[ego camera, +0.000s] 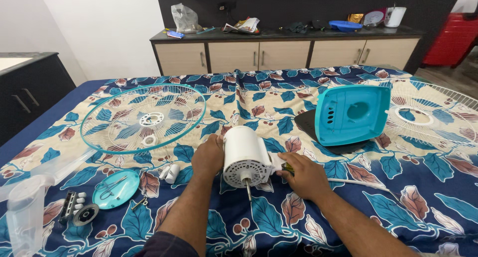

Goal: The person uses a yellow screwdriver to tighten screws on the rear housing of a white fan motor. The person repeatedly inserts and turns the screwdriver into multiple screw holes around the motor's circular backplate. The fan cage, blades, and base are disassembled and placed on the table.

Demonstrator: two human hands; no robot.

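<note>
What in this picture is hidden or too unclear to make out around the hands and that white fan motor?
- Head view: the tool in the right hand; only a dark and yellow bit shows past the fingers.
- Far side of the white motor housing, hidden by its own body and the left hand.
- Small metal parts on the teal cap: too small to identify.
- Right-hand fan grille, cut off by the frame edge.

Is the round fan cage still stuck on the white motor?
No, the teal-rimmed fan cage lies flat on the leafy bedsheet, apart from the white motor that the left hand steadies.
</note>
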